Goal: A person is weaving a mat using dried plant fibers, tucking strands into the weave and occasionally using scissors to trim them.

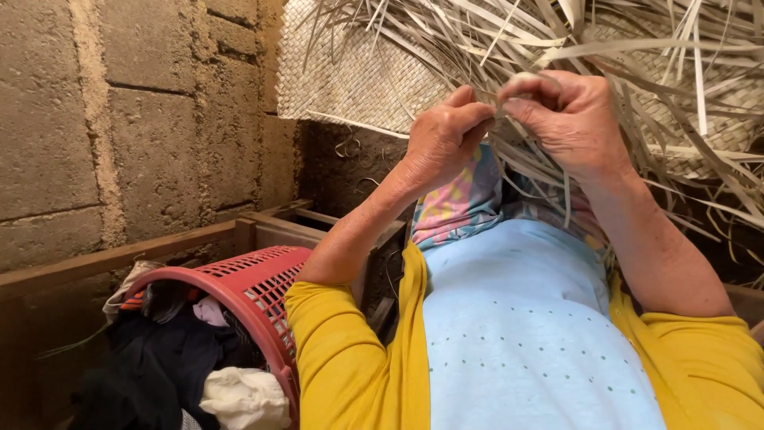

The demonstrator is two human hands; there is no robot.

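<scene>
Pale leaf strips (605, 48) fan loosely from a partly woven mat (342, 80), held up at the far centre above the person's lap. The left hand (446, 139) and right hand (569, 119) meet at the strips, fingers closed, each pinching strip ends. Near left, a red plastic basket (263, 287) holds dark and white clothes (191, 366), beside a block wall (119, 119).

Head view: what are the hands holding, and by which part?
Both the left hand and right hand pinch pale leaf strips at the woven mat's loose edge.
</scene>
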